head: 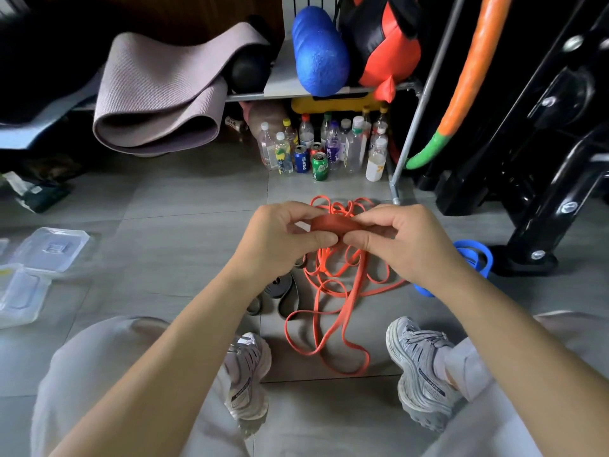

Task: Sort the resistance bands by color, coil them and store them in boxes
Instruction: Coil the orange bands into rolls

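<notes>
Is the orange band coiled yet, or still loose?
Mostly loose. The left hand and right hand pinch a small reddish roll; the rest of the orange band sprawls in tangled loops on the floor.

I log bare floor [171, 245] between the clear boxes [49, 249] at left and the orange bands [333, 291] in the middle, an open passage. Ahead, bottles and cans [323, 150] cluster under the shelf [250, 96]; on the right, a slanted metal pole [415, 127] and black machine frame [527, 192] wall off that side, with a blue band [474, 255] at its foot. The near side is hemmed by the left shoe [247, 367] and right shoe [425, 367], with dark bands [280, 291] just left of the tangle.
</notes>
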A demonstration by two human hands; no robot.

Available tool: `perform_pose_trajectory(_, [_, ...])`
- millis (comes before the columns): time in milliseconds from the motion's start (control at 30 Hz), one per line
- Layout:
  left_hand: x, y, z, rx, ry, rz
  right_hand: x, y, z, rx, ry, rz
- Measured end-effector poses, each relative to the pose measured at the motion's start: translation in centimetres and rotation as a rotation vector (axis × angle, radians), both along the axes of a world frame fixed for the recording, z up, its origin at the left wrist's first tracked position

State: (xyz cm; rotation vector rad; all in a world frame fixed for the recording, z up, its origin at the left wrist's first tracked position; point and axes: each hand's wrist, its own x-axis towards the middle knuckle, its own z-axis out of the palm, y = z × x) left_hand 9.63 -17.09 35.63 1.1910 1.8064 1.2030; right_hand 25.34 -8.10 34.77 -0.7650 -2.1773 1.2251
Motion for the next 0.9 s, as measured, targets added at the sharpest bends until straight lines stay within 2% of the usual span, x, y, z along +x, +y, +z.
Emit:
perform_pose_trajectory(67, [0.2, -0.1, -0.1, 0.038, -0.134, 0.019, 0.0, 0.0, 0.1, -0.105, 0.067, 0.005])
perform_pose_trajectory(133, [0.8, -0.1, -0.2, 0.096, -0.412, 0.020, -0.1, -0.1, -0.2, -0.196, 0.116, 0.012])
perform_pose_trajectory(200, [1.1, -0.1, -0.3, 0.134, -0.670, 0.021, -0.3, -0.4, -0.5, -0.194, 0.135, -0.002])
perform_pose_trajectory(267, [1.1, 0.0, -0.3, 0.116, -0.687, 0.024, -0.5, -0.5, -0.7, -0.177, 0.137, -0.020])
perform_pose_trajectory(300, [1.0, 0.0, -0.3, 0.095, -0.571, 0.027, -0.5, -0.4, -0.6, -0.177, 0.127, -0.028])
perform_pose_trajectory(333, [0.8, 0.0, -0.1, 0.073, -0.366, 0.035, -0.3, -0.4, -0.5, -0.144, 0.089, -0.042])
perform_pose_trajectory(433, [0.3, -0.1, -0.4, 0.060, 0.323, 0.036, 0.4, 0.1, -0.6, 0.209, -0.211, -0.067])
perform_pose_trajectory(500, [0.2, -0.3, -1.0, 0.095, 0.565, -0.065, 0.6, -0.1, -0.6, 0.355, -0.392, -0.043])
perform_pose_trajectory(600, [0.7, -0.4, -2.1, 0.107, 0.723, -0.184, 0.5, -0.5, -0.9, 0.427, -0.426, -0.014])
perform_pose_trajectory(700, [0.9, -0.2, -2.0, 0.157, 0.565, -0.101, 0.6, -0.4, -0.8, 0.359, -0.330, -0.057])
perform_pose_trajectory(900, [0.6, 0.1, -0.8, 0.219, -0.052, 0.073, 0.6, 0.2, -0.1, -0.083, 0.059, -0.039])
